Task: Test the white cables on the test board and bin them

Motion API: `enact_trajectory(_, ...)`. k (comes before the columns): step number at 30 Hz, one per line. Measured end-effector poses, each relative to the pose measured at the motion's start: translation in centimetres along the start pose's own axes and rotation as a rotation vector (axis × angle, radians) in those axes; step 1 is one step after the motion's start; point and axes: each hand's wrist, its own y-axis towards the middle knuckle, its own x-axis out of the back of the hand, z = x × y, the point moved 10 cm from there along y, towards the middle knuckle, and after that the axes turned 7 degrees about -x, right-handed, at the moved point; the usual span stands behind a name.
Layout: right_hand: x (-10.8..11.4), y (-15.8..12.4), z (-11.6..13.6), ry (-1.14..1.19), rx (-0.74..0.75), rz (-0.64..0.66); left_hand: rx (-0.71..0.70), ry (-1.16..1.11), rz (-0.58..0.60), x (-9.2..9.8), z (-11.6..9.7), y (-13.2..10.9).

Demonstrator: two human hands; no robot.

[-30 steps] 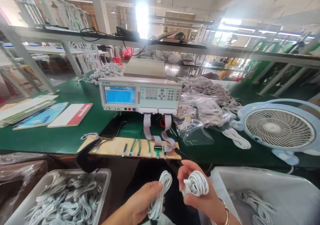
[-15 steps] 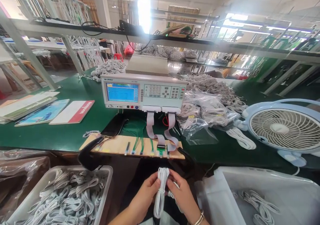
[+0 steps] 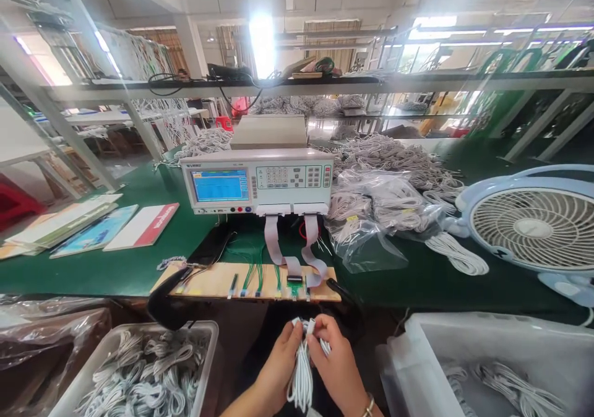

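A white cable bundle (image 3: 301, 377) is held low in the middle of the view, in front of the body and below the bench edge, and it hangs down as a narrow loop. Its upper part is gripped from the left by the left hand (image 3: 278, 367), whose fingers and thumb are closed on it. It is gripped from the right by the right hand (image 3: 341, 370), also closed, with two white connector ends (image 3: 309, 326) pinched up at the fingertips. The hands are pressed together around the bundle.

A second ago a separate coil was held in each hand and the hands were apart. Half a second ago they were already joined on one bundle. Its loop then stood clear above the fingers, whereas now only the connector ends are seen above them.

Just beyond the hands, a wooden test board (image 3: 218, 279) is laid at the edge of the green bench (image 3: 116, 262). Grey ribbon cables (image 3: 273, 247) run from it up to a cable tester (image 3: 257, 182), whose blue screen is lit. A grey tray (image 3: 204, 343) full of coiled white cables is seen at lower left. A plastic-lined white bin (image 3: 445, 343) holding a few more coils is seen at lower right. Clear bags of cables (image 3: 385, 210) and a pale blue fan (image 3: 533, 228) are set on the bench to the right.
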Motion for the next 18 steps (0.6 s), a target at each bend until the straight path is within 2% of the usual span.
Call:
enact_trajectory(3,-0.6,1.3,-0.7,0.194,-0.104,0.117,-0.184,0.302,-0.034,1.1,-2.6,0.7)
enact_trajectory(5,-0.7,2.1,-0.9,0.228,-0.13,0.143,-0.32,0.53,-0.078,1.7,-4.7,0.7)
enact_trajectory(7,-0.5,2.8,-1.0,0.226,-0.138,0.134,-0.391,0.624,-0.086,2.0,-5.9,0.6)
enact_trajectory(9,-0.5,3.3,-1.2,0.228,-0.15,0.14,-0.362,0.552,-0.064,2.2,-5.9,0.8)
enact_trajectory(14,-1.0,3.7,-1.7,0.251,-0.179,0.203,-0.049,0.129,-0.044,2.4,-3.2,1.5)
enact_trajectory(18,-1.0,3.7,-1.9,0.238,-0.188,0.201,0.03,0.054,-0.066,2.7,-2.9,1.7)
